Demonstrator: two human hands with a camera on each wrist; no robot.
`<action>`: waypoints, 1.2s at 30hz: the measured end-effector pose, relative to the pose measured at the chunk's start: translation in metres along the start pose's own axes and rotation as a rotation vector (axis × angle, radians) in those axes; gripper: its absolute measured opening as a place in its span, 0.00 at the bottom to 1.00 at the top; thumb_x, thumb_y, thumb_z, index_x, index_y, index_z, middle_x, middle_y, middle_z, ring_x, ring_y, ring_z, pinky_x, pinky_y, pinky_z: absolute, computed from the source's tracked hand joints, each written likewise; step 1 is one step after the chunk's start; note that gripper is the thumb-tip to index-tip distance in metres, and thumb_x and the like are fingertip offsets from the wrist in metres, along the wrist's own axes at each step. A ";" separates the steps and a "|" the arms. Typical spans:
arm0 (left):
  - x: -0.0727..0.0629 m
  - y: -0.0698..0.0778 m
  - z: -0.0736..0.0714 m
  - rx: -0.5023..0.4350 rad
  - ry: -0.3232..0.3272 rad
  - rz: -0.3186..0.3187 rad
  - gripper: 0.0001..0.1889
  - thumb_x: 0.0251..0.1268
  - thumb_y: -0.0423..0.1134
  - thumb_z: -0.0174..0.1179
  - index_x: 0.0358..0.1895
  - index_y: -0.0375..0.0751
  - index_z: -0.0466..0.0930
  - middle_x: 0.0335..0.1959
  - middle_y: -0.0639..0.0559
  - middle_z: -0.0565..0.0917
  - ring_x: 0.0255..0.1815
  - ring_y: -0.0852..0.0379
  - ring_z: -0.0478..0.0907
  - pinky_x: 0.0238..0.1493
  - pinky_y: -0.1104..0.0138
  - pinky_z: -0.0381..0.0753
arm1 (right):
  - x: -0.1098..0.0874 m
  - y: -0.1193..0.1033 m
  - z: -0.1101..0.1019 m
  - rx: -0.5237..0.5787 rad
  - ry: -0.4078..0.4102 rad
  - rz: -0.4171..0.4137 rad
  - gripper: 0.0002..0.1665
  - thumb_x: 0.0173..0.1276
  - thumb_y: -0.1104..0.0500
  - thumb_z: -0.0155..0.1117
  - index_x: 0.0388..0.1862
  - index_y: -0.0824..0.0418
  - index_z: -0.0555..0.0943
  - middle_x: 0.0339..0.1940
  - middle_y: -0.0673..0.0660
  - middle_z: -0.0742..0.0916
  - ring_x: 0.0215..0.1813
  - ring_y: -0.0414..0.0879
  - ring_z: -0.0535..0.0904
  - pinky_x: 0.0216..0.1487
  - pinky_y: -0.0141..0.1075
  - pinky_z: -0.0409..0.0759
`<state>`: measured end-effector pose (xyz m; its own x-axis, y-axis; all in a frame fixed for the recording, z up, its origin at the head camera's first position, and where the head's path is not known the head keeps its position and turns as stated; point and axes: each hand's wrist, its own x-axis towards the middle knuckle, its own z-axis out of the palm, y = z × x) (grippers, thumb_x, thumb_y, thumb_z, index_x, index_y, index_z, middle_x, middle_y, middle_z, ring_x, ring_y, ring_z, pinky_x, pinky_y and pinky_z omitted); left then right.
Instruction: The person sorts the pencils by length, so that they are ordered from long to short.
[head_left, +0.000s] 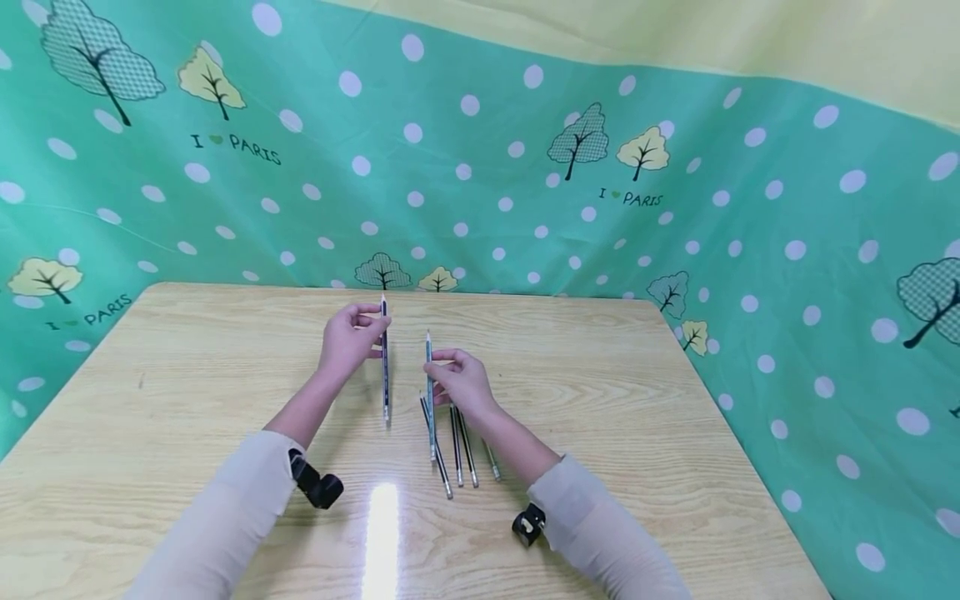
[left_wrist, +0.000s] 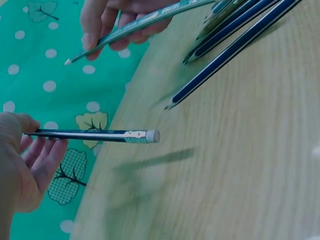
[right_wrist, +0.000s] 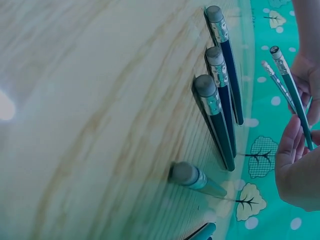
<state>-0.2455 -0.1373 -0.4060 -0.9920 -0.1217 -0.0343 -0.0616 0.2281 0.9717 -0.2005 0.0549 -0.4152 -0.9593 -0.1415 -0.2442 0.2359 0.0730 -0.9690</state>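
Observation:
In the head view my left hand [head_left: 351, 340] pinches a dark blue striped pencil [head_left: 386, 379] between thumb and fingers, tip away from me. Its white eraser end shows in the left wrist view, where the pencil [left_wrist: 95, 135] hangs above its own shadow. My right hand [head_left: 463, 385] pinches a green pencil [head_left: 432, 425], lighter than the other and also tip-away. This green pencil [right_wrist: 291, 90] overlaps the left hand's pencil in the right wrist view. Below the right hand, several pencils lie on the table, among them a dark blue one [head_left: 441, 461] and a green one [head_left: 492, 462].
The wooden table [head_left: 615, 392] ends at a teal polka-dot cloth [head_left: 465, 183] hanging behind and to the right. Small black cameras sit on both wrists, the left camera [head_left: 318, 487] near the table's front. A bright light reflection [head_left: 382, 542] shows on the tabletop.

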 end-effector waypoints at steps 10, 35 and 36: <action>0.023 -0.002 -0.007 0.089 0.062 0.006 0.19 0.63 0.40 0.58 0.56 0.40 0.74 0.39 0.47 0.76 0.27 0.62 0.76 0.31 0.64 0.85 | 0.001 -0.001 -0.003 0.004 0.005 -0.009 0.17 0.63 0.59 0.63 0.50 0.61 0.77 0.25 0.49 0.80 0.23 0.42 0.77 0.35 0.42 0.84; 0.036 -0.059 -0.020 0.326 0.055 -0.150 0.21 0.66 0.44 0.54 0.59 0.38 0.73 0.47 0.39 0.78 0.31 0.56 0.78 0.28 0.69 0.83 | 0.004 -0.003 -0.011 -0.018 -0.016 0.005 0.20 0.64 0.61 0.61 0.54 0.67 0.74 0.26 0.50 0.80 0.24 0.43 0.76 0.34 0.41 0.84; 0.035 -0.059 -0.019 0.354 0.059 -0.140 0.21 0.66 0.44 0.53 0.58 0.38 0.73 0.47 0.39 0.79 0.31 0.55 0.78 0.28 0.69 0.83 | 0.004 -0.003 -0.012 -0.015 -0.017 0.004 0.20 0.64 0.62 0.61 0.54 0.67 0.74 0.26 0.51 0.80 0.24 0.44 0.76 0.33 0.40 0.84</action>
<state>-0.2745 -0.1739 -0.4598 -0.9637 -0.2287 -0.1378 -0.2410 0.5232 0.8174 -0.2067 0.0656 -0.4129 -0.9556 -0.1583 -0.2485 0.2369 0.0883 -0.9675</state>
